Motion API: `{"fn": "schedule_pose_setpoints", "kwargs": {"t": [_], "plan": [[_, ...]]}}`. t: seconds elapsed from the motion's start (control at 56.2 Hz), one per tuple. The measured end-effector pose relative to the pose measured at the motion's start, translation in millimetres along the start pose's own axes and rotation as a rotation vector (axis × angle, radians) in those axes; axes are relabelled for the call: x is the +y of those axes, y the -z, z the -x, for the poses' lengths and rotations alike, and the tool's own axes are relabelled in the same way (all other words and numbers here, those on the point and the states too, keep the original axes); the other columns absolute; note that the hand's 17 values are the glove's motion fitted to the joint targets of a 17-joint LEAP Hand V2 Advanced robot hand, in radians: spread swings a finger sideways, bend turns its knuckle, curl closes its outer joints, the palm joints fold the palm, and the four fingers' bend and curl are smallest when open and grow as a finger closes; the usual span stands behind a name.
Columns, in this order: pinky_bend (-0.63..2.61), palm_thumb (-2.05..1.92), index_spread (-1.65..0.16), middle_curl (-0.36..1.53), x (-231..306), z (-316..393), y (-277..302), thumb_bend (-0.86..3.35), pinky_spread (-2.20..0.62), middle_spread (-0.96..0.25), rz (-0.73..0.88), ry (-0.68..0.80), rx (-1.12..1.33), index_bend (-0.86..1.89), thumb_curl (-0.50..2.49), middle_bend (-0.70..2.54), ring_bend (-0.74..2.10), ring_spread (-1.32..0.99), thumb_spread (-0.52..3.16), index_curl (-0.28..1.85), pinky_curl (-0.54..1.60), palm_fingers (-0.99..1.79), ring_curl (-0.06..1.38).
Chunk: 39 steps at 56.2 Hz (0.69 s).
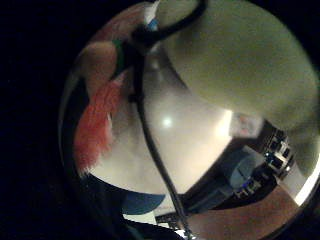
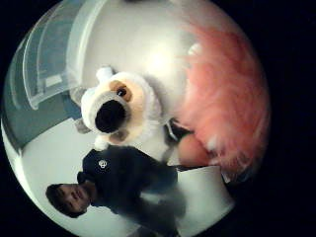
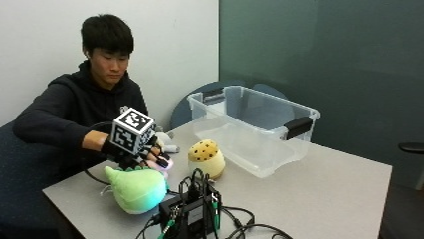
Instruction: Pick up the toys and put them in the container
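My gloved right hand point(image 3: 136, 149) hovers low over the table's near left part, just above a green plush toy point(image 3: 136, 186). Its fingertips curl down onto a pink fluffy toy point(image 3: 163, 164) and hold it; the pink fur point(image 2: 227, 98) lies close to the palm. A white plush dog with a black nose point(image 2: 116, 111) lies on the table just behind the hand. A yellow plush with brown dots point(image 3: 207, 157) stands upright between the hand and the clear plastic container point(image 3: 255, 127). The green plush point(image 1: 245, 55) also looms large beside the palm.
A black electronics box with cables point(image 3: 192, 211) sits at the table's front edge, right of the green plush. The container has black handles and stands open on the far side of the grey table point(image 3: 318, 194).
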<state>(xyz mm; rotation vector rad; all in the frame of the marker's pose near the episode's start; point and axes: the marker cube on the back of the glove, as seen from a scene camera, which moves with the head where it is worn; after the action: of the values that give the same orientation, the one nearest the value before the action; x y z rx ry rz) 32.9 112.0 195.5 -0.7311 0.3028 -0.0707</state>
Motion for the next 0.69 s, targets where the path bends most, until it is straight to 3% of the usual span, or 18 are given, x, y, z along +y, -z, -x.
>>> {"fn": "schedule_pose_setpoints", "kwargs": {"t": [0.071,0.285,0.409,0.694], "plan": [[1.15,0.42,-0.26,0.11,-3.8,2.2,-7.2,0.13,0.01,0.00,-0.054,0.027,-0.049,0.08,0.40,0.02,0.25,0.01,1.26,0.20,0.42,-0.23,0.27],[1.15,0.67,-0.30,0.18,-7.5,3.0,-8.0,0.25,-0.20,-0.09,-0.254,0.057,-0.103,0.13,0.50,0.29,0.77,-0.13,1.30,0.19,0.39,0.48,0.40],[1.14,0.74,-0.31,0.24,-6.1,7.4,8.2,0.26,-0.26,-0.16,-0.243,0.056,-0.077,0.14,0.56,0.40,0.90,-0.24,1.23,0.20,0.39,0.56,0.48],[1.16,0.80,-0.31,0.34,13.8,86.9,160.4,0.18,-0.34,-0.25,-0.493,0.186,-0.090,0.15,0.68,0.49,0.99,-0.36,0.93,0.21,0.39,0.61,0.55]]}}
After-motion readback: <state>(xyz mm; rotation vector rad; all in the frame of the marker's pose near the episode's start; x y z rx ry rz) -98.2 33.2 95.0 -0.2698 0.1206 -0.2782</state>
